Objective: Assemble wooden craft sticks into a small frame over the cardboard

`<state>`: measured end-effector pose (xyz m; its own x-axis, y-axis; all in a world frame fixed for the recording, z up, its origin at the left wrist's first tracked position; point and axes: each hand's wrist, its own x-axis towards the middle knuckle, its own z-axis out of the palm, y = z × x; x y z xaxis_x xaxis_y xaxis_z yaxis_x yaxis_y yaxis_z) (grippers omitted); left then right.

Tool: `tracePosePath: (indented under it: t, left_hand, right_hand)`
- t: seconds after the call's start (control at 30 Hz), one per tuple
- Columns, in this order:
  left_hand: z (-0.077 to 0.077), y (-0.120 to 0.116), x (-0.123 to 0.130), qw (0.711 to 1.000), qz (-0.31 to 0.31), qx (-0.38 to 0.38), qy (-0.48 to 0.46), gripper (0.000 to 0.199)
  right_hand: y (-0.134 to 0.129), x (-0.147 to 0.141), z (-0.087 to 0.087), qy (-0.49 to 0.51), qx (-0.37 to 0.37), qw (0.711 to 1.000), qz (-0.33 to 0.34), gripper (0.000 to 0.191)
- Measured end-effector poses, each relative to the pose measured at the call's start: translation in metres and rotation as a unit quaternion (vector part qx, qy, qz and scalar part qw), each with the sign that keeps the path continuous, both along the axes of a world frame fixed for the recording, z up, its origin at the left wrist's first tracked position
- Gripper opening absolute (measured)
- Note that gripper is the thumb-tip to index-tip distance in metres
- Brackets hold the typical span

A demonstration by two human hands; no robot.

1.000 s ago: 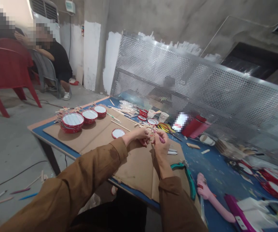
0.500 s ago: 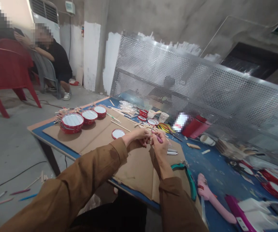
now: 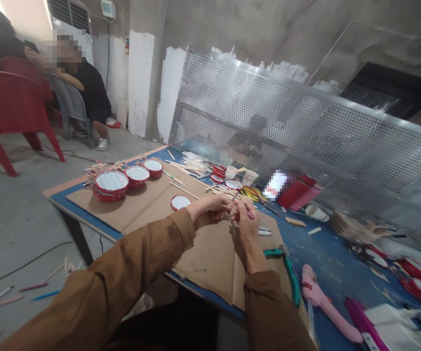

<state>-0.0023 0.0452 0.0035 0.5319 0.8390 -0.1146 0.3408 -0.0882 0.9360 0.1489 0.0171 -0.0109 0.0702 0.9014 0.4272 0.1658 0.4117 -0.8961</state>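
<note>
My left hand [image 3: 210, 207] and my right hand [image 3: 247, 222] meet above the brown cardboard sheet [image 3: 210, 258], fingers close together. A thin wooden stick [image 3: 235, 197] pokes up between them, pinched in my left fingertips. My right hand grips a slim pink tool [image 3: 250, 214], mostly hidden by its fingers. Nearest my left hand lies a round red-rimmed drum-like piece with a white top [image 3: 180, 202]. Short white sticks [image 3: 264, 231] lie just beyond my right hand, and green-handled pliers [image 3: 287, 265] lie nearer my right forearm.
Three more red-rimmed pieces [image 3: 110, 182] stand at the left on the blue table [image 3: 327, 258]. Loose sticks, a pink glue gun [image 3: 323, 307] and a perforated metal screen [image 3: 298, 131] surround the work area. Two seated people [image 3: 86, 87] are at back left.
My hands have drawn slightly closer together around the stick, and the pink tool has tilted a little. The whole view has shifted slightly, with the table sitting a bit further right.
</note>
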Motion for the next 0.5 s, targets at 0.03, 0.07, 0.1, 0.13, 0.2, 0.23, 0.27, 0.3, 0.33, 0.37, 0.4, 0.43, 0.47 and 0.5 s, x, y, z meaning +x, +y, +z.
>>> tracePosePath:
  t: [0.03, 0.07, 0.1, 0.13, 0.2, 0.23, 0.27, 0.3, 0.33, 0.37, 0.4, 0.43, 0.47, 0.5]
  left_hand:
    - [0.001, -0.001, 0.000, 1.000, -0.002, -0.001, 0.012, 0.029]
    - [0.003, -0.002, 0.000, 1.000, -0.005, -0.002, 0.024, 0.028]
    - [0.005, -0.003, 0.000, 0.999, -0.009, -0.002, 0.034, 0.026]
    - [0.007, -0.005, 0.000, 0.999, -0.012, 0.000, 0.045, 0.025]
    - [0.011, -0.007, 0.001, 0.998, -0.013, 0.008, 0.067, 0.025]
    - [0.012, -0.008, 0.001, 0.997, -0.010, 0.012, 0.077, 0.026]
    - [0.012, -0.008, 0.002, 0.997, -0.008, 0.014, 0.082, 0.027]
    - [0.012, -0.009, 0.002, 0.996, -0.006, 0.015, 0.083, 0.027]
    - [0.011, -0.009, 0.002, 0.997, -0.004, 0.013, 0.081, 0.027]
    - [0.010, -0.009, 0.002, 0.997, -0.002, 0.011, 0.076, 0.027]
    - [0.009, -0.008, 0.002, 0.997, 0.000, 0.008, 0.074, 0.026]
    - [0.008, -0.008, 0.002, 0.997, 0.000, 0.007, 0.071, 0.025]
    - [0.007, -0.007, 0.002, 0.998, -0.002, 0.007, 0.069, 0.025]
    - [0.006, -0.006, 0.003, 0.998, -0.005, 0.007, 0.069, 0.026]
  right_hand:
    - [-0.001, 0.000, 0.001, 0.014, -0.004, 1.000, -0.001, 0.043]
    - [-0.002, -0.001, 0.002, 0.027, -0.010, 1.000, -0.002, 0.045]
    - [-0.003, -0.001, 0.003, 0.037, -0.015, 0.999, -0.002, 0.047]
    - [-0.003, -0.001, 0.004, 0.042, -0.020, 0.999, -0.005, 0.047]
    - [-0.004, -0.001, 0.005, 0.047, -0.030, 0.998, -0.007, 0.046]
    - [-0.004, 0.000, 0.005, 0.051, -0.036, 0.998, -0.007, 0.045]
    - [-0.004, 0.000, 0.005, 0.058, -0.041, 0.997, -0.009, 0.043]
    - [-0.004, 0.001, 0.005, 0.064, -0.046, 0.997, -0.012, 0.041]
    - [-0.003, 0.002, 0.004, 0.067, -0.051, 0.996, -0.014, 0.039]
    - [-0.002, 0.003, 0.004, 0.067, -0.055, 0.996, -0.018, 0.038]
    - [-0.002, 0.004, 0.003, 0.064, -0.056, 0.996, -0.020, 0.036]
    - [-0.002, 0.005, 0.003, 0.057, -0.054, 0.997, -0.021, 0.033]
    - [-0.002, 0.005, 0.003, 0.049, -0.050, 0.997, -0.021, 0.032]
    - [-0.002, 0.005, 0.003, 0.042, -0.044, 0.998, -0.022, 0.030]
